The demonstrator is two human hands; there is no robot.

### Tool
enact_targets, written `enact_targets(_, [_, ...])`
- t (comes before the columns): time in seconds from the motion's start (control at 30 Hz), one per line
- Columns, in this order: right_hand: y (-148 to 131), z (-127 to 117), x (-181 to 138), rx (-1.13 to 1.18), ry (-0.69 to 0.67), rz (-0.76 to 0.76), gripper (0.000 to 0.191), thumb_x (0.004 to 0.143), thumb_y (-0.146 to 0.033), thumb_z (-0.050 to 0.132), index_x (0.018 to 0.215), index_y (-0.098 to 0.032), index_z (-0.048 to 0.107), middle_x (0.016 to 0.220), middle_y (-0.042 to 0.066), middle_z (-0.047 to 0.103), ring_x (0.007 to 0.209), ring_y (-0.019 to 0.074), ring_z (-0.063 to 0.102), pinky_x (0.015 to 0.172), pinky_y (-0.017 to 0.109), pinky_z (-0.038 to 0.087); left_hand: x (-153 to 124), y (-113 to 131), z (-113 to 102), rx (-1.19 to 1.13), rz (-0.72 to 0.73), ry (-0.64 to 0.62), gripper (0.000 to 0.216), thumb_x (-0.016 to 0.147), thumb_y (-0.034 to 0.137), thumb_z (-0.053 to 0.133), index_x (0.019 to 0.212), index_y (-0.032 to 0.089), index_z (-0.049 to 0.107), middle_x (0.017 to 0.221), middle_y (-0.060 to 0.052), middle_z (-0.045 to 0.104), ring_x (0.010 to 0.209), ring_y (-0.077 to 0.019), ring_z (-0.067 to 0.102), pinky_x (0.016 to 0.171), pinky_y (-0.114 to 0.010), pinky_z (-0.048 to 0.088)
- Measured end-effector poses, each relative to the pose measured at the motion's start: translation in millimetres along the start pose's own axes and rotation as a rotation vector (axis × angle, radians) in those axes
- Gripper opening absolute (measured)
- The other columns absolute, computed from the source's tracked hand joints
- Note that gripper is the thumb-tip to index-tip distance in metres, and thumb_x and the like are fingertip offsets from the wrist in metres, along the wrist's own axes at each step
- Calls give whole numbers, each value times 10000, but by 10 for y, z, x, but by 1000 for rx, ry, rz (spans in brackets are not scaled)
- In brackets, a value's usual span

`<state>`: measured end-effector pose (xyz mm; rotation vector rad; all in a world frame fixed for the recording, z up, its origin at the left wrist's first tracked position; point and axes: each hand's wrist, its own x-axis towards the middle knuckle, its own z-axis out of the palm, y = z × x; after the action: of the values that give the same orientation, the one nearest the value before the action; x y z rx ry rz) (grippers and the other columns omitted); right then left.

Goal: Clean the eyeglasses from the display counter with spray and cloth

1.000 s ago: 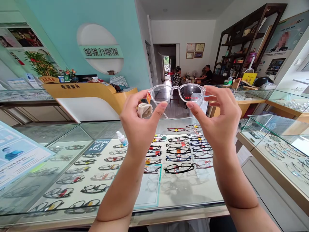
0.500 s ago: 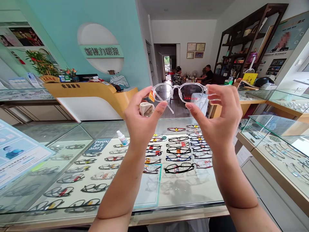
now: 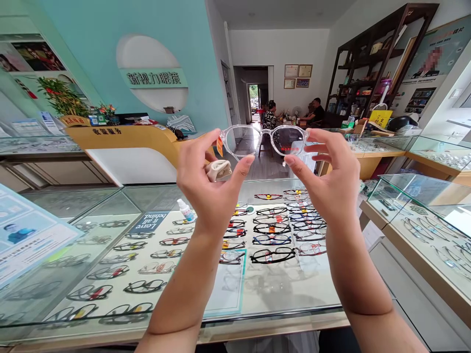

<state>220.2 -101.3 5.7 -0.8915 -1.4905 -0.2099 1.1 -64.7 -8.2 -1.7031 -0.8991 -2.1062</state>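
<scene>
Left hand point(image 3: 204, 184) (beige cloth point(image 3: 218, 170) tucked in) and right hand point(image 3: 333, 181) both pinch clear glasses point(image 3: 266, 132) by the outer rims, above worktop's point(image 3: 309, 294) far edge, probably keeping lenses unsmudged.

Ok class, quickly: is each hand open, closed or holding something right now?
Left hand: closed, holding one end of the clear-framed glasses, plus a bunched pale cloth.
Right hand: closed, holding the glasses' other end.
</scene>
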Motion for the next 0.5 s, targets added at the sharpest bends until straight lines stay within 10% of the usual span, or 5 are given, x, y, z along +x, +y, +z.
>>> enact_targets(0.5, [196,62,23,153,-145,79,493,972,-535,803,1400,-305,719,1330,94,803,1161,272,801,937,493,703,-10,70,-81,-45,3,-17,613,841,615,934,1354,362,711,1304,-103,704,1304,-367,635,828,-541,598])
